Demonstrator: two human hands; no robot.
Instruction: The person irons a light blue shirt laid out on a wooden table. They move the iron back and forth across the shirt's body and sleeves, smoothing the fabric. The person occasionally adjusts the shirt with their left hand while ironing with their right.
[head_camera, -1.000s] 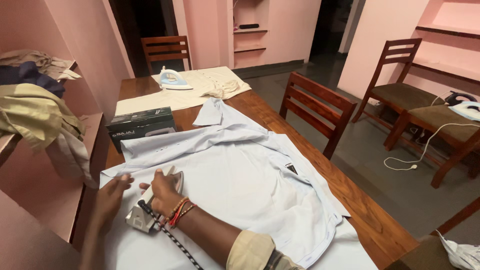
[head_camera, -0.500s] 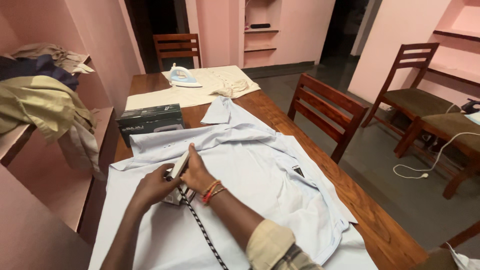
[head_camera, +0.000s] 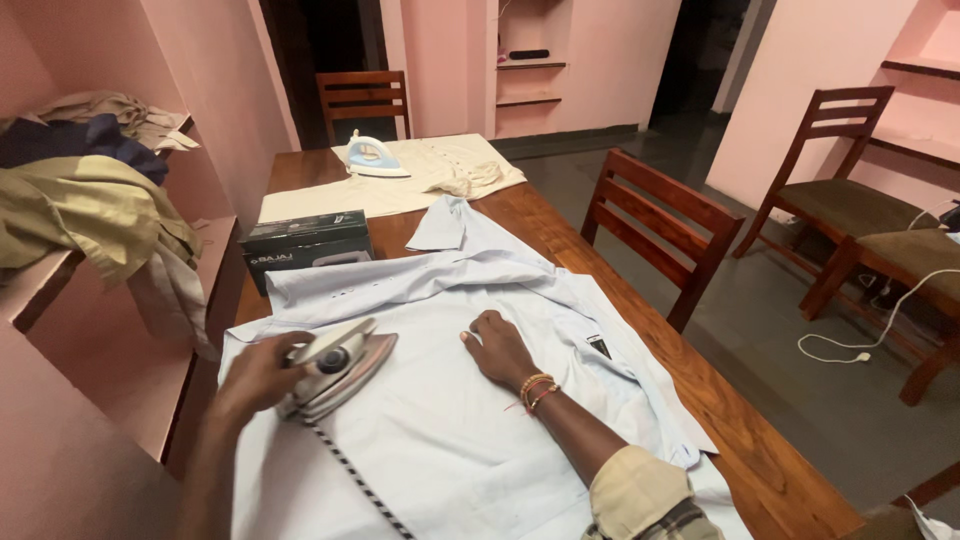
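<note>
Pink walls surround our long wooden desk (head_camera: 520, 215), where our left hand (head_camera: 262, 372) grips the silver-soled electric iron (head_camera: 340, 363) on the pale blue shirt (head_camera: 470, 400), our right hand (head_camera: 500, 348) pressing open-palmed on cloth whose far folds look unpressed.

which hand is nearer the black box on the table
Left. The left hand grips the iron on the shirt, just below the black box. The right hand lies flat on the shirt, farther right of the box.
</note>
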